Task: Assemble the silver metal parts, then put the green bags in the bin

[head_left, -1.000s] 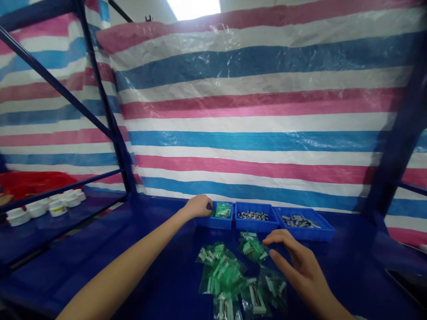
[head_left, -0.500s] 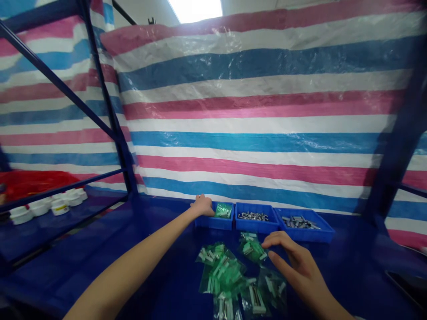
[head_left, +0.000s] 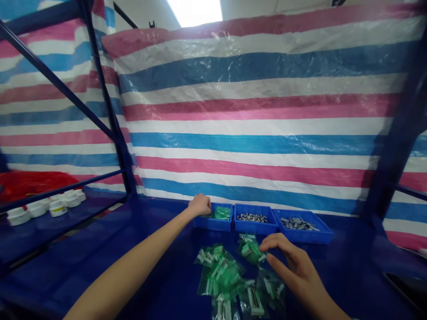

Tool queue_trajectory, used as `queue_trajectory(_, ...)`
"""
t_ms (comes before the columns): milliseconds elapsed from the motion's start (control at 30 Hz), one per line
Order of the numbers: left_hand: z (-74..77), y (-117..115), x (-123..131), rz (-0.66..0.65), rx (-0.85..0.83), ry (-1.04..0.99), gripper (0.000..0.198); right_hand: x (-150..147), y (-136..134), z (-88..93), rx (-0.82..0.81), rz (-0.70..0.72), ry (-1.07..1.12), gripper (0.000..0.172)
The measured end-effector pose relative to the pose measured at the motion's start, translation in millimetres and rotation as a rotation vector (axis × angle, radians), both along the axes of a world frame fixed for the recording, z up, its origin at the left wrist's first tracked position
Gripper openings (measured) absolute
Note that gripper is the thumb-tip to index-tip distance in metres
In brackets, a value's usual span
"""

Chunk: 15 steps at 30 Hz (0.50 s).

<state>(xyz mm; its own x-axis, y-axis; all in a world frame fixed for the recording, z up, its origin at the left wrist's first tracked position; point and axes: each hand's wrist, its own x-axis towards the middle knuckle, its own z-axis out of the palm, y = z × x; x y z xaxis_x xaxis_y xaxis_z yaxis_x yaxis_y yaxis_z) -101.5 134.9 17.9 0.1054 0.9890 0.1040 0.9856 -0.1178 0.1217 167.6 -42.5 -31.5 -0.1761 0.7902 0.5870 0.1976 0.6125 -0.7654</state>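
Centrally, on the blue bench top [head_left: 160, 284], lies a loose heap of small green-tinted plastic bags [head_left: 222, 273], each holding pale strip-shaped parts. The bags overlap too much for an exact count; roughly seven can be made out. Their long axes are mixed: several in the middle of the heap run diagonally, from near left to far right, while the nearest ones lie roughly front to back.

The right hand [head_left: 295, 271] hovers over the right side of the heap, palm down, fingers spread and curved. Its fingertips reach the far bag [head_left: 248, 249], which lies just in front of the trays with its long axis running left to right at a slight tilt. Whether the fingertips press on it or sit just above it cannot be told; nothing is closed in the hand.

The left hand [head_left: 199, 205] is stretched far forward and rests at the left rim of the left tray [head_left: 213, 220], fingers curled loosely. Whether it pinches anything cannot be told.

Three blue trays stand in one row, touching side by side, at the back of the bench. The left tray holds green bags; the middle tray [head_left: 255, 222] and the right tray [head_left: 305, 226] hold small grey metal parts, too many to count.

A striped tarpaulin [head_left: 260, 111] hangs behind. On a side shelf at far left stand several white jars [head_left: 50, 206].
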Motion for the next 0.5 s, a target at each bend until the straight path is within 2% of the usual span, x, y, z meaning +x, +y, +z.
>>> queue_trajectory(133, 7.6, -8.6, -4.4, -0.010, 0.143, -0.079, 0.030, 2.6, 1.9, -0.1, 0.045, -0.007, -0.057, 0.008)
queue_trajectory(267, 4.5, -49.4, -4.1, -0.101, 0.250, -0.185, 0.023, 2.8, 4.6, -2.1, 0.103, -0.049, -0.170, 0.011)
queue_trajectory(333, -2.9, -79.6, -5.0, -0.201, 0.215, -0.230, 0.018, -0.4, 4.3, -3.1, 0.107, -0.050, -0.239, 0.015)
queue_trajectory(400, -12.2, -108.0, -8.5, -0.305, 0.108, -0.262, 0.014, -5.2, 2.7, -4.3, 0.108, -0.017, -0.304, 0.018)
queue_trajectory(500, -24.0, -134.0, -18.0, -0.398, -0.021, -0.322, 0.030, -12.3, -0.5, -6.7, 0.104, 0.027, -0.356, 0.021)
